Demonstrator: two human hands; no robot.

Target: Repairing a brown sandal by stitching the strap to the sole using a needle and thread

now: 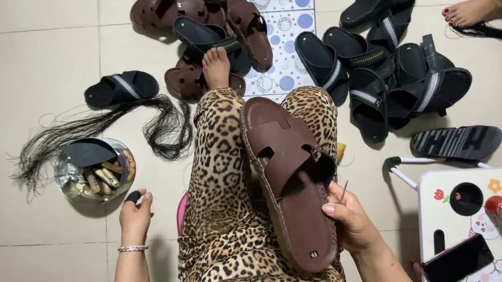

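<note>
A brown leather sandal [287, 180] lies sole-down across my lap on leopard-print trousers. My right hand [349, 220] grips its right edge near the heel, with a thin needle sticking up between the fingers. My left hand [136, 210] hangs low at my left side and pinches a small black piece between thumb and finger, close to a round metal tin [95, 170]. A bundle of black thread [107, 128] trails over the floor beside the tin.
Brown sandals [215, 11] are piled beyond my bare foot [216, 68]. Black sandals [384, 74] are heaped at the right. A small folding table [478, 249] at the lower right carries a phone and a red bottle. Another person's foot [470, 10] shows at the top right.
</note>
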